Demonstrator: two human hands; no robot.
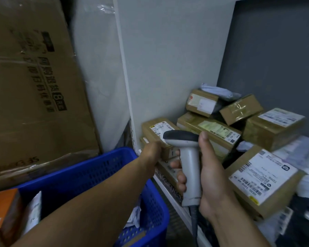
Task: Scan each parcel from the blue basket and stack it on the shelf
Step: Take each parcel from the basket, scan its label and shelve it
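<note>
My right hand [206,177] grips the handle of a grey barcode scanner [189,157], held upright with its dark head pointing left. My left hand [151,153] reaches over the blue basket [89,177] to the shelf's left end and is closed on the near edge of a brown cardboard parcel [156,130] with a white label. That parcel rests on another box at the shelf's front left corner. More brown parcels [273,127] are stacked on the shelf behind and to the right. The basket holds an orange box [2,209] and white bags.
A big cardboard carton [36,90] wrapped in film leans at the left behind the basket. A white upright panel [125,72] bounds the shelf's left side. A labelled parcel [260,177] and white poly bags [300,154] lie at the shelf's right front. The scanner's cable hangs down.
</note>
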